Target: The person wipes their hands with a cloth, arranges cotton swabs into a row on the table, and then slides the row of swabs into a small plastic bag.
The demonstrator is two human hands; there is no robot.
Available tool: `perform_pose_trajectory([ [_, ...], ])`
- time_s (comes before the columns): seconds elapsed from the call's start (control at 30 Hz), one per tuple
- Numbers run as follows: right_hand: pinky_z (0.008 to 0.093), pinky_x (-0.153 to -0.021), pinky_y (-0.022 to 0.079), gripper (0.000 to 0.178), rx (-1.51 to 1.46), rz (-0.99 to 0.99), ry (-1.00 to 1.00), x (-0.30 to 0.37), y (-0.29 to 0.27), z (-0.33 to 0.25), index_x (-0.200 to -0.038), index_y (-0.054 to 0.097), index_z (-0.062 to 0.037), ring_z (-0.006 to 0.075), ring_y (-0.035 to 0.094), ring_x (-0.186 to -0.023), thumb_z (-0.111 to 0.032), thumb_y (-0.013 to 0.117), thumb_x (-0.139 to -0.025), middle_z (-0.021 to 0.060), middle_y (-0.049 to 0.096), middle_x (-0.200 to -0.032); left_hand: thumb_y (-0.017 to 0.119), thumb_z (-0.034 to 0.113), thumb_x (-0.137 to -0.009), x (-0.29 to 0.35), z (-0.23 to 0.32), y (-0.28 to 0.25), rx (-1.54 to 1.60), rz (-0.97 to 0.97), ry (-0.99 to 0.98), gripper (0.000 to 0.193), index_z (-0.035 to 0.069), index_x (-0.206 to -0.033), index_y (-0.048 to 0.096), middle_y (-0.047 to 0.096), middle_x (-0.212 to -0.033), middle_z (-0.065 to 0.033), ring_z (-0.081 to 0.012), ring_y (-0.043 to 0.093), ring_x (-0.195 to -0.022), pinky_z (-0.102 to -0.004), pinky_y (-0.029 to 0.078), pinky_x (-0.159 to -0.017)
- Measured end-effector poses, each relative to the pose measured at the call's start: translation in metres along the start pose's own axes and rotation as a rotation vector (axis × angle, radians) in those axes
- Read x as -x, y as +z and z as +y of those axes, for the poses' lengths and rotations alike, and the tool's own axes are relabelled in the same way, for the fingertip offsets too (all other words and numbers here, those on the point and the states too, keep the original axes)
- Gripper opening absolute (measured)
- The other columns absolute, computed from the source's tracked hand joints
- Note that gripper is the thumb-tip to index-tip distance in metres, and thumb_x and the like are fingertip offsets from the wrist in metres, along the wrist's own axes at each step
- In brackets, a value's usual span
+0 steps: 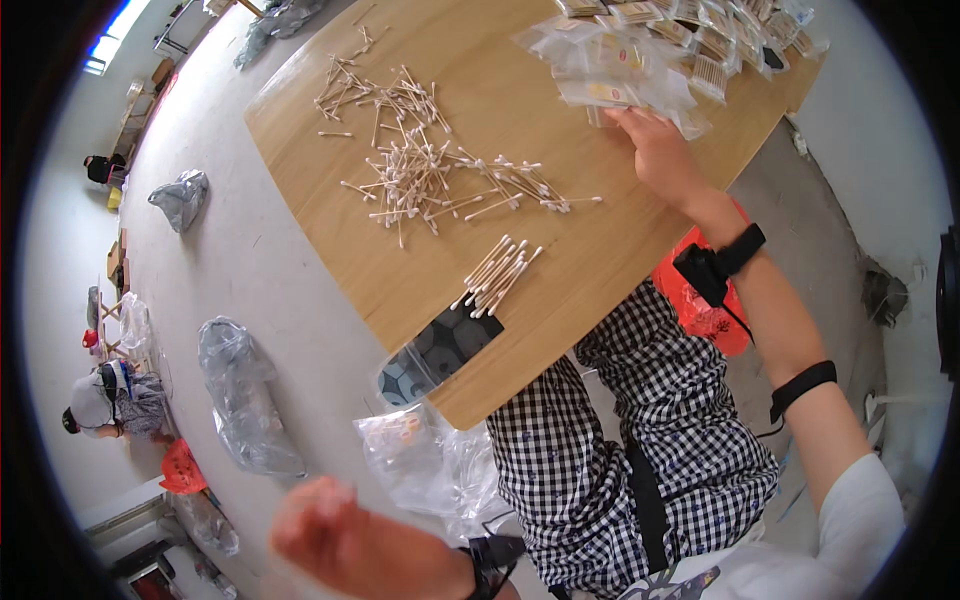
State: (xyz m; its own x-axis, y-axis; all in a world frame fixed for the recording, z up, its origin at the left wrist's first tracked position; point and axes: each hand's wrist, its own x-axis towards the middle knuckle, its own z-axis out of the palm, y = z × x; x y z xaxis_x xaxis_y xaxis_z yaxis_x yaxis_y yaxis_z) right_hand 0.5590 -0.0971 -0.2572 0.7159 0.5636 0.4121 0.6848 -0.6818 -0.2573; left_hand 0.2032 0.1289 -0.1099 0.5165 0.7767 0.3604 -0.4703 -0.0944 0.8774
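My right hand [660, 150] reaches over the far right part of the table, fingertips pinched at the near edge of a stack of clear plastic bags [625, 75]. Off the table's near left corner, my left hand [330, 535] is raised and smeared by motion, so its fingers do not show clearly. A small bundle of cotton swabs [497, 275] lies lined up near the table's front edge. Farther back, a loose heap of cotton swabs [415, 175] is scattered in all directions. Filled packets of swabs [710, 45] are piled at the far right corner.
The wooden table [570, 240] has a dark patterned mat [440, 350] at its near left corner. Below that hangs a clear bag holding swabs [410, 440]. Grey plastic bags [240, 390] lie on the floor at left. Another person [110, 400] sits at the far left.
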Motion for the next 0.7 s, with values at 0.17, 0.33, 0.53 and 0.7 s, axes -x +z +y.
perform_pose_trajectory([
  [0.17,0.0437,-0.101,0.04,0.04,-0.145,-0.023,-0.124,0.015,-0.001,-0.062,-0.121,0.059,-0.007,0.0319,0.055,-0.115,-0.001,0.059,-0.081,0.0118,0.063,-0.12,0.071,0.011,-0.081,0.01,-0.074,0.015,-1.013,-0.452,-0.137,0.065,-0.003,-0.139,0.044,0.054,-0.137,-0.0187,-0.0323,0.048,-0.13,-0.0431,0.037,-0.108],
  [0.33,0.04,-0.089,0.044,0.034,-0.337,-0.217,0.029,0.023,-0.007,-0.094,-0.105,0.06,-0.007,0.0287,0.059,-0.101,-0.019,0.076,-0.078,0.0088,0.063,-0.101,0.076,0.024,-0.083,0.007,-0.128,0.049,-1.207,-0.724,-0.053,0.083,-0.006,-0.147,0.033,0.039,-0.15,-0.0253,-0.0367,0.032,-0.144,-0.0494,0.027,-0.116],
  [0.53,0.0391,-0.08,0.046,0.023,-0.315,-0.055,0.135,0.018,0.017,-0.107,-0.093,0.058,-0.0037,0.0286,0.059,-0.087,-0.011,0.074,-0.078,0.0095,0.061,-0.088,0.059,0.063,-0.086,0.026,-0.174,0.072,-1.45,-0.857,0.068,0.109,-0.015,-0.149,0.017,0.021,-0.156,-0.0341,-0.0442,0.017,-0.148,-0.0533,0.016,-0.12],
  [0.7,0.0398,-0.081,0.045,0.015,-0.302,-0.097,0.171,0.019,0.011,-0.097,-0.088,0.058,-0.0046,0.0293,0.059,-0.088,-0.008,0.07,-0.08,0.0094,0.062,-0.086,0.06,0.067,-0.082,0.047,-0.156,0.064,-1.392,-0.921,0.0,0.114,-0.015,-0.149,0.016,0.016,-0.158,-0.0322,-0.0428,0.013,-0.15,-0.0525,0.014,-0.12],
])
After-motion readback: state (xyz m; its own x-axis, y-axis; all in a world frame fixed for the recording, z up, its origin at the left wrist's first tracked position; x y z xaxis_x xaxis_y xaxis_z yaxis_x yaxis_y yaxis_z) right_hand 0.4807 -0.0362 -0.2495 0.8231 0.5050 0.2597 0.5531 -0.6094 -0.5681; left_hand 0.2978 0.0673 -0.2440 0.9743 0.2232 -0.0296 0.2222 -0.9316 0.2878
